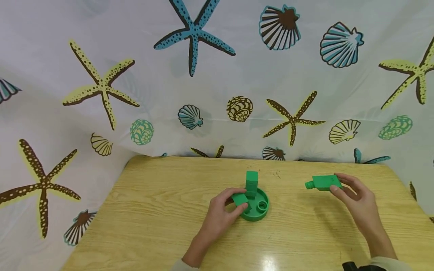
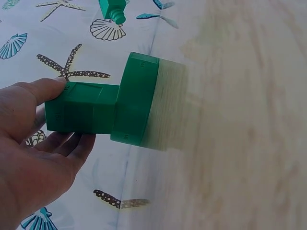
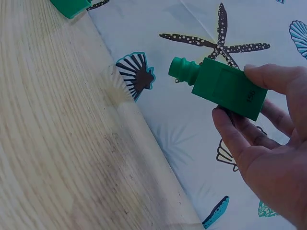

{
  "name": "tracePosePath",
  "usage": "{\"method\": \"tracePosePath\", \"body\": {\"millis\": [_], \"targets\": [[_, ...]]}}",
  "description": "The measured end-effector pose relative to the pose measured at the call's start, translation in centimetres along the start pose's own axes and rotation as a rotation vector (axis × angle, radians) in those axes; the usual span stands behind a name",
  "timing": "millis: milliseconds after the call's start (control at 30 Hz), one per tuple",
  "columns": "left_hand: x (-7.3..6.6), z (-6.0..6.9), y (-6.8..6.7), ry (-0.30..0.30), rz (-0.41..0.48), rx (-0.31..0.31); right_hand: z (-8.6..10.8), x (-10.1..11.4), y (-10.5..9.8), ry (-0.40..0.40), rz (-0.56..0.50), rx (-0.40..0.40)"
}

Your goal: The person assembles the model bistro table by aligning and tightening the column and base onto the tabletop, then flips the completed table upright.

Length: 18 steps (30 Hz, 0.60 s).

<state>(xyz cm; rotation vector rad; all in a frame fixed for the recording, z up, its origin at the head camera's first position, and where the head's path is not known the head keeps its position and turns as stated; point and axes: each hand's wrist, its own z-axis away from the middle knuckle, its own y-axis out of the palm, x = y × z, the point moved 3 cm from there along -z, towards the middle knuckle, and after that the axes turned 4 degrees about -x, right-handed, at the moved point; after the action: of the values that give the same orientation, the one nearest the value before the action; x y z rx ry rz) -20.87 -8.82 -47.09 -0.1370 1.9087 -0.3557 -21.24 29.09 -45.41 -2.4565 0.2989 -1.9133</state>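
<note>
A round green base (image 1: 255,217) with a raised rim sits on the wooden table. At its back a green rectangular block (image 1: 251,180) stands upright, and a ring-shaped threaded socket (image 1: 262,206) shows on its right side. My left hand (image 1: 219,211) grips another green block (image 2: 81,108) between thumb and fingers, at the left part of the base. Whether that block is fastened cannot be seen. Off to the right, my right hand (image 1: 362,201) holds a green block with a threaded neck (image 3: 230,88) above the table, its neck pointing left toward the base.
The wooden table (image 1: 152,210) extends around both hands. Behind it hangs a white cloth (image 1: 217,94) printed with starfish and shells, meeting the table's back edge. A black strap (image 1: 362,267) shows by the right wrist.
</note>
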Motion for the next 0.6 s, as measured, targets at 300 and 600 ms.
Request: {"method": "tracePosePath", "body": {"millis": [300,600], "targets": [[0.2,0.3,0.1,-0.021,0.009,0.007,0.3,0.1,2.2,-0.019,0.059,0.044],[0.0,0.0,0.0,-0.016,0.003,0.004,0.3,0.9,4.5,-0.04,-0.03,0.113]]}}
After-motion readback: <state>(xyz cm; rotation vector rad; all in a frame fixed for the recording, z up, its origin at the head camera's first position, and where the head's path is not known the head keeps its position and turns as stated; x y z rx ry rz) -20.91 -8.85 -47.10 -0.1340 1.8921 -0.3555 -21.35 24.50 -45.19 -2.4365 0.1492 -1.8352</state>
